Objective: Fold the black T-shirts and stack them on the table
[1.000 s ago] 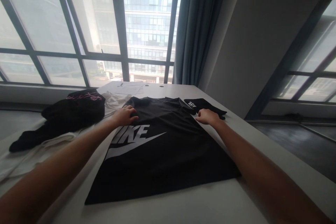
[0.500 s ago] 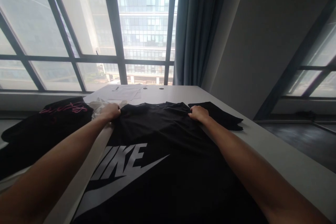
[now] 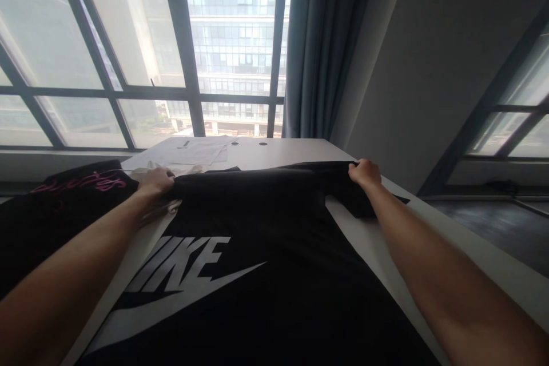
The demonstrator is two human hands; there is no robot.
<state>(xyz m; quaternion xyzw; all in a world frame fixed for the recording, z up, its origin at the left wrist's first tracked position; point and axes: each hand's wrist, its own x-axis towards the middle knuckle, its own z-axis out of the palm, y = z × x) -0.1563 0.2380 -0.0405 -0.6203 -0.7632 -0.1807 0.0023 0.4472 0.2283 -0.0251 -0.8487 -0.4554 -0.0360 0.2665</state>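
A black T-shirt [image 3: 266,274] with a large white logo lies on the white table [image 3: 291,151], its far end raised off the surface. My left hand [image 3: 156,180] grips the shirt's far left shoulder. My right hand [image 3: 364,173] grips the far right shoulder, stretched out wide. The fabric between both hands is pulled taut into a straight edge.
A black garment with pink lettering [image 3: 64,200] lies at the left, with pale cloth [image 3: 171,206] under it. Another dark garment [image 3: 364,206] sits under my right wrist. Papers [image 3: 197,151] lie at the table's far end. Windows and a curtain [image 3: 317,46] stand behind.
Both hands closed on the shirt's shoulders, moved apart and lifted its far end. My right hand went rightward over the small dark garment. The shirt came closer to me.
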